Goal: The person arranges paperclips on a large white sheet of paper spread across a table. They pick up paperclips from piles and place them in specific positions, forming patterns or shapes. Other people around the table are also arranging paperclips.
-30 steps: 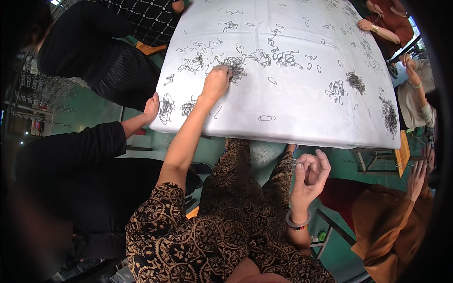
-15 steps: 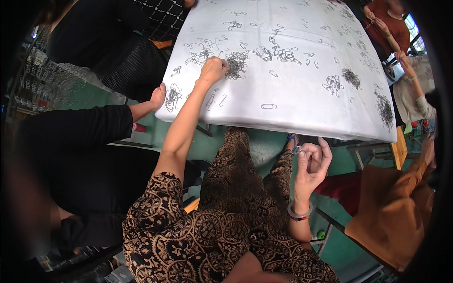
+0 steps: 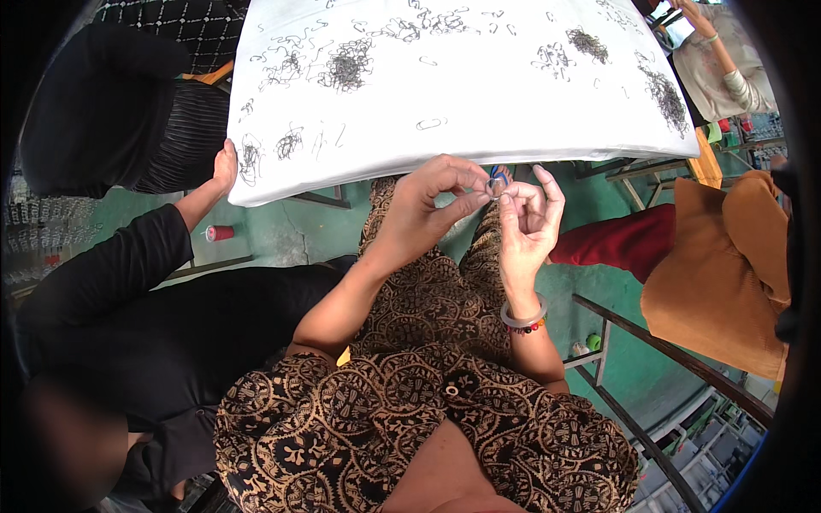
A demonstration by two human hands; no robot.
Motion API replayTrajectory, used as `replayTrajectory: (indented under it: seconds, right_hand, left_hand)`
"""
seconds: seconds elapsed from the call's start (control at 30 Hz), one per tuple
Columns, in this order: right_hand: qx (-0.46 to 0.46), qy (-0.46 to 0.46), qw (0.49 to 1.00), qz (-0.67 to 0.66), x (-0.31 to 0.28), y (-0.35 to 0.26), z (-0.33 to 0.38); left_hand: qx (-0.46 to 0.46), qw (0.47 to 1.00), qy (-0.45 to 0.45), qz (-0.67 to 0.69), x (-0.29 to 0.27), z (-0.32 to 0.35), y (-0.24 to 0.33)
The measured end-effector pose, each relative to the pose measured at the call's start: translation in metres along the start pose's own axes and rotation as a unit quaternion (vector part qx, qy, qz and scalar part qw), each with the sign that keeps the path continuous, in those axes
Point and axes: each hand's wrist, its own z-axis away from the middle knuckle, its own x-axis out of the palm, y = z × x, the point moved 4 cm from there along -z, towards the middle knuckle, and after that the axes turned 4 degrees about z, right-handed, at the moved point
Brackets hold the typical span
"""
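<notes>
My left hand (image 3: 428,205) and my right hand (image 3: 528,224) meet just off the near edge of the white-covered table (image 3: 385,141). Between their pinched fingertips is a small shiny wire loop (image 3: 494,185); its exact shape is too small to tell. The thumb and a finger of each hand close on it, while the right hand's other fingers curl loosely above. Many dark bent wire pieces lie on the cloth, in a dense heap (image 3: 346,67) at the left, and in another pile (image 3: 667,103) near the right edge. One elongated wire loop (image 3: 431,124) lies alone near the front.
At my left, a person in black rests a hand (image 3: 225,167) on the table's corner. A red spool-like object (image 3: 220,232) stands on the green floor. Brown cloth (image 3: 714,274) and a metal frame (image 3: 603,342) are to my right. Another person (image 3: 718,60) sits at the far right.
My left hand has left the wire heap on the table and come back to meet my right hand. The right hand has shifted slightly left and up. The view has also moved.
</notes>
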Motion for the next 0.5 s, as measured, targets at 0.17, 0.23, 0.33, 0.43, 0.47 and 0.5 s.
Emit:
replayTrajectory:
  seconds: [0.17,0.23,0.33,0.43,0.47,0.5]
  right_hand:
    - [-0.028,-0.024,0.998,0.041,0.004,0.001,0.003]
    - [-0.032,-0.034,0.997,0.058,0.006,0.000,0.004]
    - [0.000,-0.045,0.999,0.024,0.001,0.001,0.000]
    - [0.037,-0.032,0.991,0.121,-0.011,0.011,-0.031]
    - [0.011,-0.044,0.983,0.175,-0.009,0.018,-0.050]
    - [0.026,-0.072,0.979,0.190,-0.008,0.028,-0.068]
  left_hand:
    - [-0.012,0.998,0.058,0.008,0.008,0.001,-0.015]
    - [-0.022,0.998,0.050,0.042,0.009,0.000,-0.016]
    - [-0.035,0.996,0.046,0.063,0.007,0.000,-0.016]
    - [-0.058,0.977,0.038,0.203,0.004,-0.003,-0.018]
    - [-0.063,0.966,0.043,0.246,0.003,-0.005,-0.020]
    - [-0.073,0.962,0.043,0.261,0.002,-0.006,-0.021]
